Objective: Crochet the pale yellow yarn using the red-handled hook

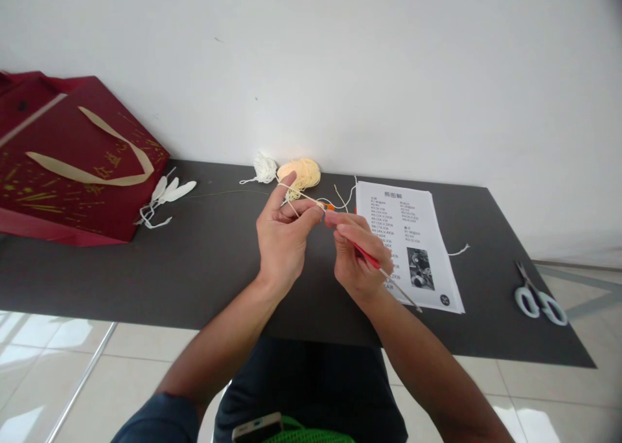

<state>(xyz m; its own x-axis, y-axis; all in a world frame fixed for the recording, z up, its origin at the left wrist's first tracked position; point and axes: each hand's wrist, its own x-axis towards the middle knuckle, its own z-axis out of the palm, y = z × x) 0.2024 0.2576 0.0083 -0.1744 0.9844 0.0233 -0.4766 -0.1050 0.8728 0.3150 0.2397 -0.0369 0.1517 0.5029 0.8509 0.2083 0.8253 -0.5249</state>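
My right hand is closed round a crochet hook with a red grip, its metal shaft sticking out toward my wrist. My left hand pinches cream yarn between thumb and finger, and the strand runs up over the raised index finger. Both sets of fingertips meet close together, so the hook's working tip and the stitches there are mostly hidden. Just behind my left hand lies a pale yellow yarn ball, with a smaller white yarn ball beside it against the wall.
Printed sheets lie right of my hands on the dark table. Scissors rest near the right edge. A dark red gift bag stands at the left, with white leaf-shaped pieces next to it. Something orange shows behind my fingers.
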